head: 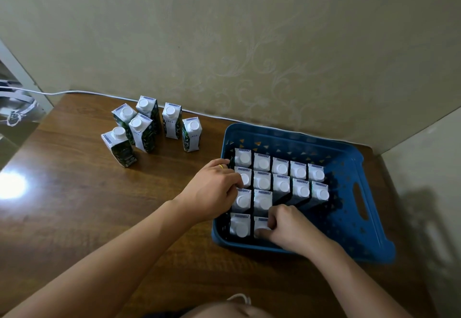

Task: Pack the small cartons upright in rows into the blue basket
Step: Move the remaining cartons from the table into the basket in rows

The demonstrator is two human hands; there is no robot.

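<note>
We see basket (349, 165) blue | cartons (147, 128) green-patterned, white caps | table (74, 205) brown woodgrain | wall (249, 43) beige, scrollwork

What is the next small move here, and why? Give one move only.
Probably let go of the front-row carton under the right hand, then reach left for a carton from the group on the table. Six cartons stand there unpacked, and the blue basket has open floor in its two nearer rows. The left hand rests at the basket's left edge.
</note>
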